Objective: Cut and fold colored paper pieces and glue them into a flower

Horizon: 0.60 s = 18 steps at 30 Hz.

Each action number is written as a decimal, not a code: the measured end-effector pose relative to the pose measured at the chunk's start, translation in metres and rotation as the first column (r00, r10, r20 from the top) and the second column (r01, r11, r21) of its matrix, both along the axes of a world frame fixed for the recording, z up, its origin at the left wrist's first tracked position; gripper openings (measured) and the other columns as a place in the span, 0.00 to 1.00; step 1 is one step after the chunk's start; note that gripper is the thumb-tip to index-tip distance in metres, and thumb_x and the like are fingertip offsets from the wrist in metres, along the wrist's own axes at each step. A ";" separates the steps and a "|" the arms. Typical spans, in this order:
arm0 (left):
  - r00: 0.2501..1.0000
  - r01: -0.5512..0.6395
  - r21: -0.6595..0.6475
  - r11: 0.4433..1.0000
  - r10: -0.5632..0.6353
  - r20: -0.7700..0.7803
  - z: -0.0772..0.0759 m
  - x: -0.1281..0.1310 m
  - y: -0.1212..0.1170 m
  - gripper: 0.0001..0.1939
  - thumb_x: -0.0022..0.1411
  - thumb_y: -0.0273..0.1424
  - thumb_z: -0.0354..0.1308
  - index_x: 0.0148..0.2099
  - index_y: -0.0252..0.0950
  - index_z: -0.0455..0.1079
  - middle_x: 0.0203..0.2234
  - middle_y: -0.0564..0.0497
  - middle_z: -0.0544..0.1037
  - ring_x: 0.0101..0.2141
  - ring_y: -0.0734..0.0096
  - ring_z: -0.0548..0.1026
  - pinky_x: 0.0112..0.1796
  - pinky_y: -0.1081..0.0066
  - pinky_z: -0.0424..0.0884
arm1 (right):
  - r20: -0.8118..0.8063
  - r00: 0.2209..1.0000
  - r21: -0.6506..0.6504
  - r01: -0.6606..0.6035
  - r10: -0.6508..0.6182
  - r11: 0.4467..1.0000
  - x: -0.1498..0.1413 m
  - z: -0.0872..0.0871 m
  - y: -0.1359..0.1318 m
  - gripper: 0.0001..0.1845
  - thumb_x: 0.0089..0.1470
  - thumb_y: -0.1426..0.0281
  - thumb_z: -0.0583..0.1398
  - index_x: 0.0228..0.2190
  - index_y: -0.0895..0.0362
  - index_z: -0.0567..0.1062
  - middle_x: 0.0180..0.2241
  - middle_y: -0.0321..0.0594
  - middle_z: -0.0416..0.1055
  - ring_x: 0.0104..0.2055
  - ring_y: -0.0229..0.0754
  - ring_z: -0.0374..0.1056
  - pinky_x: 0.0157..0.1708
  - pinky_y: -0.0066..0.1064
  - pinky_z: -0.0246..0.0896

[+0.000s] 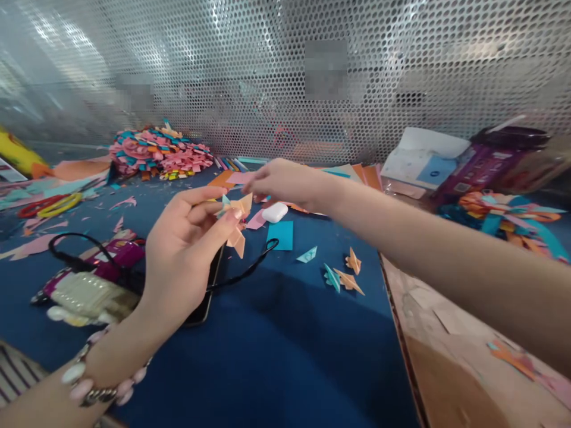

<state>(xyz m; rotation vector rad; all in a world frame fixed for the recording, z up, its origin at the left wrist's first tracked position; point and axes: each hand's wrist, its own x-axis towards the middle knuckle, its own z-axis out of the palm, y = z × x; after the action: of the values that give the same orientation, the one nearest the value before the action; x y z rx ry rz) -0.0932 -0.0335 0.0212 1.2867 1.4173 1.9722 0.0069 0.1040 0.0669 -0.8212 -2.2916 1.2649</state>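
Folded paper piece (238, 238), peach and teal, is pinched between the thumb and fingers of the left hand (182, 249) above the blue surface (285, 356). Leftmost lie red and yellow scissors (60, 204), then a colorful paper heap (156, 151). The right hand (281, 181) reaches just beside the piece, fingers bent; whether it grips anything, I cannot tell. Nearby sit a white case (275, 212) and teal square (281, 236), then small folded shapes (332, 278).

A shiny metal wall (250, 77) full of little holes (like a cheese grater) stands behind the blue table (276, 356).
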 end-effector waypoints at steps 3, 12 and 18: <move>0.995 0.056 -0.138 0.989 -0.066 -0.075 -0.004 -0.001 0.003 0.18 0.52 0.34 0.65 0.45 0.37 0.70 0.33 0.49 0.79 0.32 0.68 0.78 0.31 0.74 0.75 | 0.177 0.974 0.192 -0.174 0.140 0.966 0.051 -0.012 0.003 0.04 0.48 0.73 0.62 0.28 0.60 0.78 0.31 0.40 0.74 0.34 0.40 0.69 0.35 0.28 0.64; 0.875 0.144 -0.489 0.860 -0.341 -0.343 -0.012 0.000 0.008 0.12 0.54 0.38 0.62 0.40 0.38 0.72 0.27 0.49 0.80 0.26 0.66 0.77 0.26 0.70 0.72 | 0.400 0.897 0.373 -0.349 0.191 0.860 0.107 -0.057 -0.011 0.18 0.49 0.61 0.65 0.40 0.58 0.78 0.43 0.45 0.69 0.43 0.45 0.66 0.41 0.33 0.62; 0.874 0.118 -0.506 0.854 -0.331 -0.356 -0.010 0.000 0.007 0.13 0.53 0.38 0.63 0.39 0.37 0.72 0.28 0.48 0.80 0.27 0.65 0.78 0.26 0.71 0.72 | 0.290 0.952 0.395 -0.214 0.100 0.893 0.107 -0.061 -0.018 0.03 0.50 0.70 0.63 0.29 0.57 0.78 0.36 0.41 0.71 0.39 0.43 0.67 0.39 0.32 0.61</move>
<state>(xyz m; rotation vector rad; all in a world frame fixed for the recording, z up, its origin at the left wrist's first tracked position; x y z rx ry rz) -0.0934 -0.0260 0.0113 1.6176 1.7071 1.1134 0.1140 0.0855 0.0061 -0.6857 -2.7556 0.6941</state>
